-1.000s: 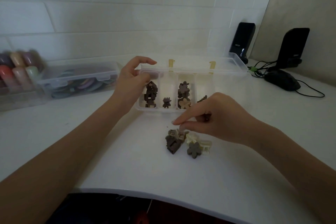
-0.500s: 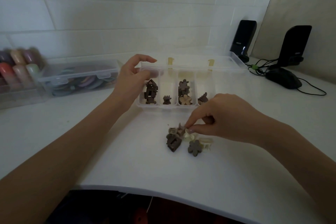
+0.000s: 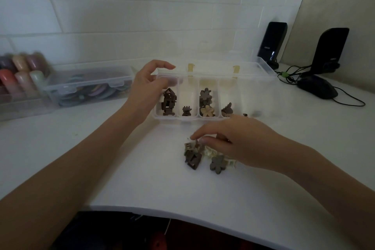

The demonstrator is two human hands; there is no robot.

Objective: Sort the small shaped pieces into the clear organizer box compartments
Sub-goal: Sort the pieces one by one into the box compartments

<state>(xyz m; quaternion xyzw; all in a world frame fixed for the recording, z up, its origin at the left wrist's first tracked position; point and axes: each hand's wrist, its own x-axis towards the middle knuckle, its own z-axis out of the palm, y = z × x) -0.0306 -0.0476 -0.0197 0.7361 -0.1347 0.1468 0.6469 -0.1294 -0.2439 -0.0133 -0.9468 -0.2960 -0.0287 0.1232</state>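
Note:
A clear organizer box [image 3: 251, 95] with its lid open lies at the back of the white table. Its compartments hold dark house pieces [image 3: 168, 101], one small dark piece [image 3: 186, 111], flower pieces [image 3: 206, 102] and a dark piece [image 3: 226, 110]. My left hand [image 3: 148, 91] grips the box's left end, thumb on the rim. A small pile of loose pieces [image 3: 205, 157] lies in front of the box, with a dark house and a dark flower [image 3: 218, 164] at its near side. My right hand [image 3: 233, 142] rests over the pile, thumb and forefinger pinching a small piece at its top.
A second clear box [image 3: 89, 83] with coloured rings stands at the left, beside a container of pastel rolls [image 3: 18, 75]. Two black speakers [image 3: 272, 42] and a black mouse [image 3: 317, 88] with cables sit at the back right. The table's front edge [image 3: 182, 217] curves close to me.
My right hand has shifted slightly left and lower onto the pile, fingertips closing on a small piece. My left hand stays on the box.

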